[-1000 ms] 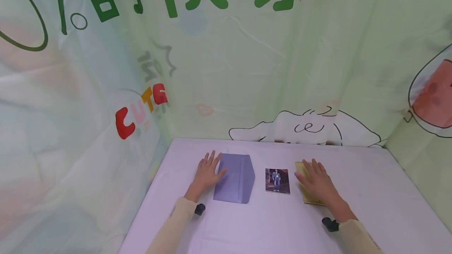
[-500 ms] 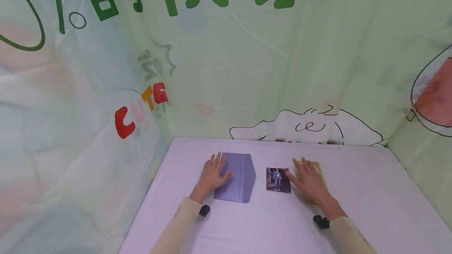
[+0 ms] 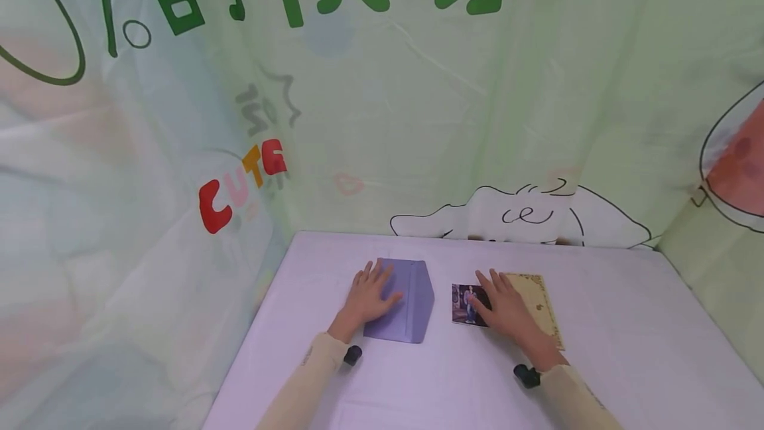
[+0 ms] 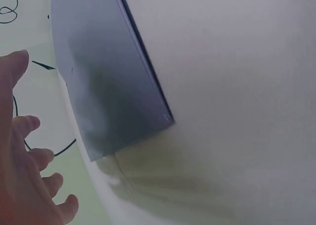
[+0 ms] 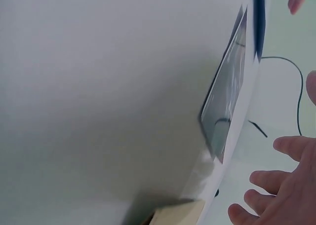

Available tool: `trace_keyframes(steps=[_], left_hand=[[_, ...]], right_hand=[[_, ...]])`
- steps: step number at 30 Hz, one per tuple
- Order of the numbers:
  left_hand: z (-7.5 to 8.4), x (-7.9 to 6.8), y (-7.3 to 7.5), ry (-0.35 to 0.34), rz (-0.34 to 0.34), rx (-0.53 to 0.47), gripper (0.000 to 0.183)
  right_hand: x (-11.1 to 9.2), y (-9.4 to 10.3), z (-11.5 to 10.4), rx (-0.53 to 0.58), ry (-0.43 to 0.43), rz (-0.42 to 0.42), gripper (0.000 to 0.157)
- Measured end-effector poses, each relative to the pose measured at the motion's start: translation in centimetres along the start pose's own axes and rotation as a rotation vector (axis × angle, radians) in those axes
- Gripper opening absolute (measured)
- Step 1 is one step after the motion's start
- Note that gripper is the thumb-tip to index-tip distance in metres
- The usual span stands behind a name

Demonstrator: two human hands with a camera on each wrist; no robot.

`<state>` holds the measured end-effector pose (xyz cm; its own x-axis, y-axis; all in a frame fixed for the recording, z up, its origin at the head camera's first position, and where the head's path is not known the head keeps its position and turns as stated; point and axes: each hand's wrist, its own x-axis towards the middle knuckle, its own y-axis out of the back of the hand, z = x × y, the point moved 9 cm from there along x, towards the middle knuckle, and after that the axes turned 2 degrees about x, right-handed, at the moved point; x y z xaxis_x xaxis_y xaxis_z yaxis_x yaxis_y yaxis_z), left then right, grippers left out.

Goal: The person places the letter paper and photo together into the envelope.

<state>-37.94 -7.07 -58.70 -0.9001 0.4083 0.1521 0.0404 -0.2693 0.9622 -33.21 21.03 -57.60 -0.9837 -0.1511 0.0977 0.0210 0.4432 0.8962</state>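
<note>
Photo on pale table, partly hidden by right hand — fingers spread, hovering. Left of photo: purple envelope, left hand raised over it, fingers likewise spread. Right of photo: tan rectangular item — ornate border.

A pale tabletop extends beneath the left hand and right hand; beyond them hangs green printed fabric, with a whitish drape leftward.
</note>
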Motion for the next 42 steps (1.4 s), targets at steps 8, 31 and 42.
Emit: trace_keyframes(steps=[8,31,42], left_hand=[[0.7,0.8,-1.0,0.0,-0.057,0.004,0.078],[3.6,0.6,-2.4,-0.053,-0.141,0.143,0.071],[3.8,0.5,-2.8,-0.048,-0.167,0.226,0.061]], right_hand=[[0.6,-0.8,-2.2,0.007,0.047,-0.002,0.076],[1.4,-4.8,-10.1,0.006,0.398,-0.027,0.051],[1.5,-6.6,-10.0,-0.031,0.357,-0.114,0.055]])
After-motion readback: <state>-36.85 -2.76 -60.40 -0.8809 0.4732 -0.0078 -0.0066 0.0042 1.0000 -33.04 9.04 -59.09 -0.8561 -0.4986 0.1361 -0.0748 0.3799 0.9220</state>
